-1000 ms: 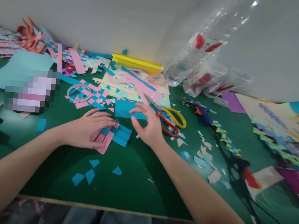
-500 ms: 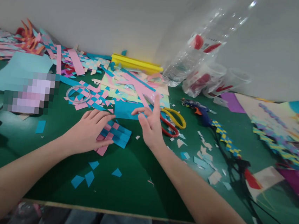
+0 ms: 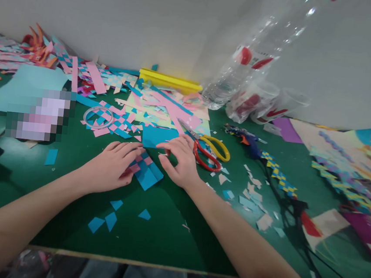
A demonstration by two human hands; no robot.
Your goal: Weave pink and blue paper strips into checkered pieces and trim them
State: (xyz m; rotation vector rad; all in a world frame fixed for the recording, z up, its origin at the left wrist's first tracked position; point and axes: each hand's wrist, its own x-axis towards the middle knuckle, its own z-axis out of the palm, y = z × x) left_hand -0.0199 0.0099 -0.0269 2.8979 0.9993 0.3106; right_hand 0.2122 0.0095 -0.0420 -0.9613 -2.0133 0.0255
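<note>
My left hand (image 3: 115, 167) has its fingers curled over a small woven paper piece (image 3: 146, 172) in blue and pink, gripping its left part. The thumb is mostly hidden behind the fingers. Blue unwoven ends of the piece point right, close to the table. Just right of it is my right hand (image 3: 179, 162), fingers bent, with a gap between thumb and index finger and nothing clearly held. Behind the right hand lie scissors (image 3: 210, 150) with one red and one yellow handle. A flat blue paper (image 3: 159, 136) sits behind both hands.
Blue scraps (image 3: 111, 221) lie in front. A roll of clear tape (image 3: 98, 117), woven paper and a blurred-out flat object (image 3: 41, 118) are on the left. At right are a glue gun (image 3: 244, 140) with its cord, a leaning plastic bottle (image 3: 244, 70) and cups (image 3: 280, 106).
The woven piece has turned, its blue ends now pointing nearer to me. My left thumb has tucked in. My right hand has lowered, its raised index finger now bent toward the piece.
</note>
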